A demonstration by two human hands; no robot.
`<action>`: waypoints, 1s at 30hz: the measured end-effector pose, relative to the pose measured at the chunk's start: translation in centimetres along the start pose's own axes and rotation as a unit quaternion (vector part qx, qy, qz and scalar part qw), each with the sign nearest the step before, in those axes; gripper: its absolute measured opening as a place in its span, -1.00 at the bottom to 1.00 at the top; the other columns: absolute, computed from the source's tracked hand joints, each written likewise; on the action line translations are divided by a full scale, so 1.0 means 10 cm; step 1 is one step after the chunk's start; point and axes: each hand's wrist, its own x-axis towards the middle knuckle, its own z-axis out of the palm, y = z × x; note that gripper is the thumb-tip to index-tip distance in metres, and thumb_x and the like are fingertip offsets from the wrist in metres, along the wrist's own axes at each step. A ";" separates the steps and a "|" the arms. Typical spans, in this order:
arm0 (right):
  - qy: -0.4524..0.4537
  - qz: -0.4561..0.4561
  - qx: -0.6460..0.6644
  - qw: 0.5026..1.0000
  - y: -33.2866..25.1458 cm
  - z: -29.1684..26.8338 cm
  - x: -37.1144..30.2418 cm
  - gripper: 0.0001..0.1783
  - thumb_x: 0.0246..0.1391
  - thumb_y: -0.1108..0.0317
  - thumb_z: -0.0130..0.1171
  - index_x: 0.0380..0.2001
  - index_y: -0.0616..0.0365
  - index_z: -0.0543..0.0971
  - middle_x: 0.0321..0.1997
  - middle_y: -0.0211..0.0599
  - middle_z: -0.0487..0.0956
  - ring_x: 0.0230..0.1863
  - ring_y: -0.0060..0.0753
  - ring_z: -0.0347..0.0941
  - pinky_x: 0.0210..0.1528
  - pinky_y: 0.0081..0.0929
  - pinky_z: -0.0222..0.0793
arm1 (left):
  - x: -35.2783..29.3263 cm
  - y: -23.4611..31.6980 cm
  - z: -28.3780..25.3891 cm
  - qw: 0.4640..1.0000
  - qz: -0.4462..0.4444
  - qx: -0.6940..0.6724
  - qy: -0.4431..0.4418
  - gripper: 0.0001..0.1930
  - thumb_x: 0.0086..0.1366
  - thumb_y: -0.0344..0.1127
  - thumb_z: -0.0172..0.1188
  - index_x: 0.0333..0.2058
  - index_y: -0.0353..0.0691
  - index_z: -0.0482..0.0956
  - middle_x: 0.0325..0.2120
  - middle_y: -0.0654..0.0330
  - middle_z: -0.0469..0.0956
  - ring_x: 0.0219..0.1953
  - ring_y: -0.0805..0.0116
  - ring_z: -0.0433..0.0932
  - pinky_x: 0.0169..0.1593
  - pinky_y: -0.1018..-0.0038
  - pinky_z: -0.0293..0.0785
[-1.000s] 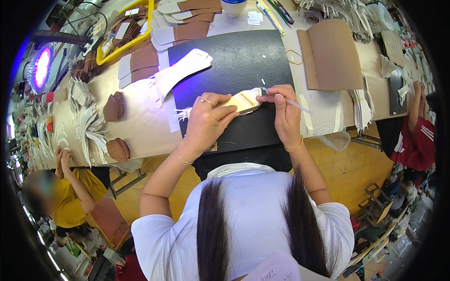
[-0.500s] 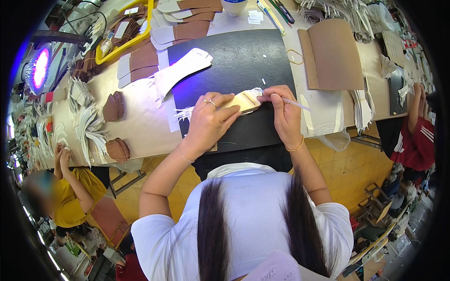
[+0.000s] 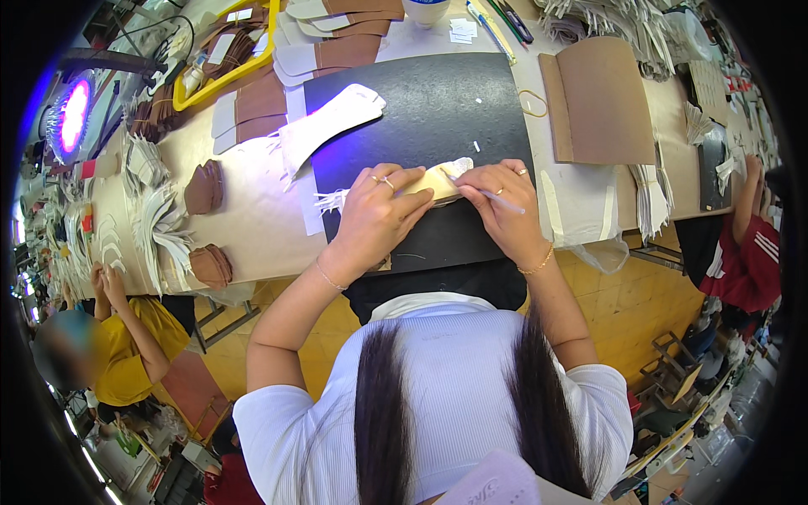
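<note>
My left hand [image 3: 374, 210] lies over a flat cream-coloured piece [image 3: 439, 183], its fingers pressing it onto white pieces [image 3: 459, 165] with loose strips at their left end. My right hand [image 3: 507, 220] pinches a slim, pale translucent pen-like stick [image 3: 510, 206]. Its tip meets the right part of the cream piece. Under both hands is a black mat [image 3: 421, 97]. Farther up the mat's left side rests a bundle of white, waisted pieces [image 3: 332, 126]. My left palm and fingers hide part of the cream piece.
Brown and white pieces [image 3: 324, 57] lie fanned behind the mat, near a yellow basket [image 3: 273, 29]. At right is a brown folder-like sheet [image 3: 604, 101]. A bright lamp [image 3: 74, 114] glows at far left. Co-workers [image 3: 139, 337] sit to either side.
My right hand has turned and moved slightly down. The stick's tip has shifted left from the white pieces' far right end onto the cream piece. My left hand stays in place.
</note>
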 end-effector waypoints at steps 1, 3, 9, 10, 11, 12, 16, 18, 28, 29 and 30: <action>-0.010 0.002 0.001 1.000 0.00 -0.02 -0.01 -0.90 0.21 0.34 0.24 -0.36 0.12 0.61 -0.31 -0.35 0.69 -0.31 -0.31 0.57 -0.04 -0.32 0.32 | 0.00 0.00 0.01 1.000 -0.001 0.000 0.001 -0.83 0.04 -0.33 0.46 -0.34 -0.14 0.77 -0.18 0.20 0.67 -0.15 0.18 0.57 -0.08 0.29 0.46; -0.029 0.007 0.002 1.000 0.01 -0.05 -0.03 -0.83 0.27 0.30 0.19 -0.39 0.13 0.59 -0.31 -0.32 0.68 -0.29 -0.30 0.58 0.05 -0.27 0.34 | 0.00 0.00 0.01 1.000 -0.008 -0.005 0.001 -0.83 0.03 -0.34 0.47 -0.35 -0.15 0.76 -0.19 0.20 0.66 -0.15 0.18 0.57 -0.08 0.29 0.47; 0.100 0.047 0.117 0.987 0.08 0.01 -0.17 -0.76 0.37 0.23 0.08 -0.33 0.12 0.58 -0.27 -0.32 0.69 -0.25 -0.28 0.58 0.22 -0.08 0.34 | 0.05 -0.06 -0.05 0.992 -0.075 -0.096 -0.022 -0.78 0.05 -0.38 0.48 -0.31 -0.20 0.67 -0.18 0.16 0.63 -0.17 0.19 0.59 -0.10 0.34 0.53; 0.112 0.049 0.126 0.984 0.07 0.02 -0.17 -0.76 0.37 0.22 0.07 -0.32 0.12 0.58 -0.26 -0.32 0.69 -0.24 -0.28 0.59 0.22 -0.07 0.34 | 0.07 -0.07 -0.07 0.986 -0.107 -0.127 -0.027 -0.77 0.06 -0.39 0.48 -0.29 -0.20 0.65 -0.17 0.15 0.63 -0.17 0.20 0.60 -0.09 0.37 0.54; 0.124 0.051 0.135 0.982 0.06 0.04 -0.17 -0.76 0.38 0.22 0.06 -0.31 0.12 0.58 -0.25 -0.32 0.69 -0.23 -0.28 0.59 0.22 -0.07 0.34 | 0.08 -0.09 -0.09 0.977 -0.139 -0.159 -0.032 -0.76 0.07 -0.40 0.48 -0.28 -0.20 0.63 -0.16 0.15 0.63 -0.18 0.22 0.61 -0.08 0.39 0.55; 0.137 0.053 0.145 0.978 0.04 0.05 -0.16 -0.75 0.38 0.21 0.05 -0.30 0.12 0.57 -0.24 -0.31 0.70 -0.21 -0.28 0.60 0.22 -0.06 0.35 | 0.09 -0.14 -0.10 0.970 -0.154 -0.183 -0.042 -0.73 0.09 -0.42 0.49 -0.25 -0.22 0.60 -0.14 0.16 0.63 -0.16 0.35 0.62 -0.06 0.45 0.57; 0.130 0.023 0.146 0.980 0.01 0.12 -0.14 -0.77 0.38 0.21 0.06 -0.27 0.12 0.57 -0.23 -0.31 0.70 -0.19 -0.27 0.60 0.21 -0.08 0.36 | 0.10 -0.28 -0.21 0.937 -0.211 -0.276 -0.037 -0.72 0.12 -0.46 0.47 -0.22 -0.29 0.59 -0.09 0.16 0.62 -0.12 0.47 0.58 -0.06 0.53 0.57; 0.112 -0.001 0.132 0.985 -0.01 0.14 -0.11 -0.78 0.36 0.20 0.08 -0.26 0.11 0.57 -0.24 -0.31 0.69 -0.18 -0.25 0.59 0.20 -0.10 0.38 | 0.10 -0.33 -0.34 0.916 -0.243 -0.319 -0.015 -0.74 0.13 -0.49 0.45 -0.22 -0.28 0.60 -0.08 0.15 0.61 -0.13 0.46 0.59 -0.05 0.54 0.57; 0.100 -0.001 0.103 0.990 0.01 0.26 -0.17 -0.80 0.31 0.21 0.13 -0.23 0.11 0.57 -0.25 -0.34 0.66 -0.21 -0.18 0.57 0.15 -0.15 0.42 | 0.25 -0.72 -1.00 0.980 -0.167 -0.040 0.097 -0.80 0.17 -0.48 0.41 -0.21 -0.26 0.65 -0.12 0.28 0.63 -0.27 0.58 0.50 -0.22 0.62 0.43; 0.100 -0.002 0.102 0.990 0.00 0.26 -0.17 -0.80 0.31 0.21 0.13 -0.23 0.11 0.57 -0.25 -0.35 0.66 -0.21 -0.18 0.57 0.15 -0.15 0.42 | 0.27 -0.76 -0.99 0.983 -0.147 -0.031 0.102 -0.80 0.18 -0.47 0.41 -0.21 -0.27 0.66 -0.13 0.26 0.64 -0.26 0.56 0.51 -0.21 0.60 0.44; 0.100 -0.001 0.101 0.990 0.00 0.26 -0.17 -0.80 0.31 0.21 0.13 -0.23 0.11 0.57 -0.25 -0.35 0.66 -0.21 -0.18 0.57 0.14 -0.15 0.42 | 0.28 -0.80 -0.97 0.978 -0.191 -0.054 0.069 -0.78 0.17 -0.43 0.43 -0.20 -0.28 0.66 -0.14 0.22 0.66 -0.20 0.50 0.56 -0.13 0.56 0.46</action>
